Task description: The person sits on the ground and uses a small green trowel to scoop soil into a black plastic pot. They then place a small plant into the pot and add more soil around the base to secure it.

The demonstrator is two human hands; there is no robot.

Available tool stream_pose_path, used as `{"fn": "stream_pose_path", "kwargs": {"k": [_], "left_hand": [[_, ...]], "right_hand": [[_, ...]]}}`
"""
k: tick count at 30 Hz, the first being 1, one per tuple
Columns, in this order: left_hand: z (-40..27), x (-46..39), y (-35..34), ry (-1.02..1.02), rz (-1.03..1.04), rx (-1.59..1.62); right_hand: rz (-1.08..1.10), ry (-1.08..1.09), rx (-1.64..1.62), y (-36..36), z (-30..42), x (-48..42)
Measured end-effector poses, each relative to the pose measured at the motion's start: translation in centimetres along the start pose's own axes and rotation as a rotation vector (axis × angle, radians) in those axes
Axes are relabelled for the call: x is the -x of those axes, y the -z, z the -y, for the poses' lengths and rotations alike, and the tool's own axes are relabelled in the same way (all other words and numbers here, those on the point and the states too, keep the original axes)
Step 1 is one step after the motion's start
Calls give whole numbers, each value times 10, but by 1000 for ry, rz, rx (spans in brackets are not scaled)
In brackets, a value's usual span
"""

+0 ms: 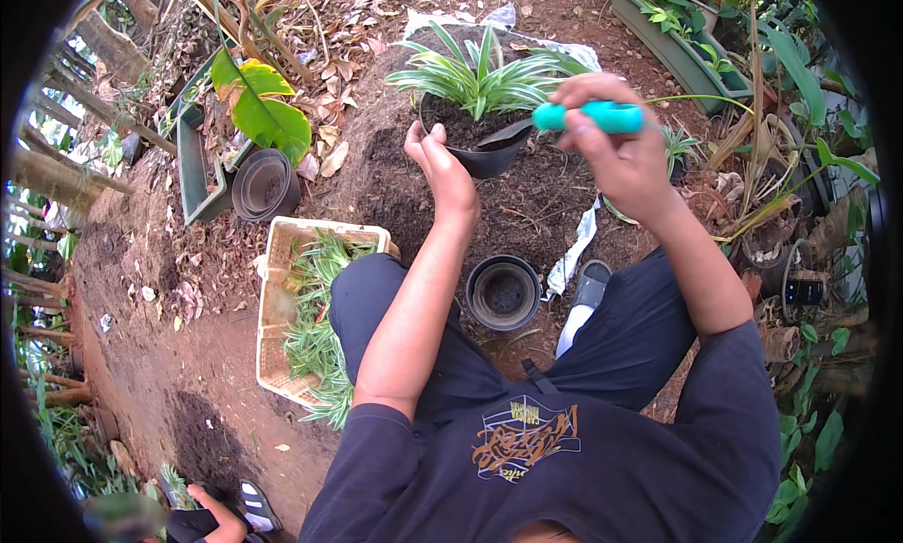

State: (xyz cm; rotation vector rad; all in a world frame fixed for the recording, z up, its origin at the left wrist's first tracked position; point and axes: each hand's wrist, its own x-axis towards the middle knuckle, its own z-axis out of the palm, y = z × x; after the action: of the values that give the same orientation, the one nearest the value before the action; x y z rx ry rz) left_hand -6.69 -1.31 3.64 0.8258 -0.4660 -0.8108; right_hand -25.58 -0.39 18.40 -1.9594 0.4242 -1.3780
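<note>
In the head view, my left hand (pixel 441 158) grips the near left side of a black plastic pot (pixel 487 163). A spider plant (pixel 480 77) with green-and-white striped leaves stands in the pot's dark soil (pixel 451 121). My right hand (pixel 614 137) is closed around the turquoise handle (pixel 589 117) of a hand trowel. The trowel's dark blade (pixel 505 133) rests at the pot's right rim, partly over the soil. Behind the pot lies a mound of loose soil (pixel 384 84) on a torn white plastic sheet (pixel 499 17).
Black nested pots (pixel 504 292) stand between my legs. A cream plastic crate (pixel 274 324) of spider plants (pixel 317 331) sits by my left knee. More nested pots (pixel 265 184) and a green trough planter (pixel 194 165) lie farther left; another planter (pixel 670 49) is back right. Another person's arm (pixel 219 515) shows lower left.
</note>
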Motion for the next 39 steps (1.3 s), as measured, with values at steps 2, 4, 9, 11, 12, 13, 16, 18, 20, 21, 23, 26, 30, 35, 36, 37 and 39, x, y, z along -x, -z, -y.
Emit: {"fn": "stream_pose_path", "kwargs": {"k": [2, 4, 9, 11, 12, 13, 16, 18, 20, 21, 23, 26, 30, 35, 36, 37, 39], "left_hand": [[-4, 4, -5, 22, -9, -19], [-5, 4, -1, 25, -22, -23], [-13, 9, -6, 38, -38, -90], [-8, 5, -4, 22, -33, -52], [-8, 5, -4, 16, -31, -33], [-9, 5, -4, 12, -11, -33], [-9, 3, -1, -4, 9, -51], [-5, 0, 1, -13, -39, -86], [-5, 1, 1, -17, -11, -54], [-6, 2, 0, -19, 8, -38], [-7, 1, 0, 10, -5, -45], [-4, -1, 2, 16, -19, -14], [-9, 0, 0, 17, -7, 15], [4, -27, 25, 57, 91, 181], [1, -28, 22, 54, 106, 188], [-2, -28, 18, 50, 121, 194], [-7, -24, 14, 37, 110, 139]], "right_hand": [[63, -9, 54, 2, -9, 0], [-30, 30, -11, -3, -1, -1], [40, -94, -16, -3, -5, -2], [-1, -25, -17, -4, -6, -2], [8, -33, -16, -4, -5, -2], [17, -41, -15, -4, -5, -3], [20, -5, -6, -3, -7, -3], [-25, 58, -61, -3, -2, -1], [42, -15, -17, -3, -3, -2], [72, -50, 9, -3, -2, -2], [29, -9, -43, -2, -1, -1], [-41, 42, -126, 0, 0, -1], [67, -115, -62, -4, -2, 2], [-6, 3, -81, 4, 17, -3], [45, -39, -51, 4, 17, -3], [97, -81, -22, 4, 16, -3], [86, -31, 7, 4, 13, -1]]}}
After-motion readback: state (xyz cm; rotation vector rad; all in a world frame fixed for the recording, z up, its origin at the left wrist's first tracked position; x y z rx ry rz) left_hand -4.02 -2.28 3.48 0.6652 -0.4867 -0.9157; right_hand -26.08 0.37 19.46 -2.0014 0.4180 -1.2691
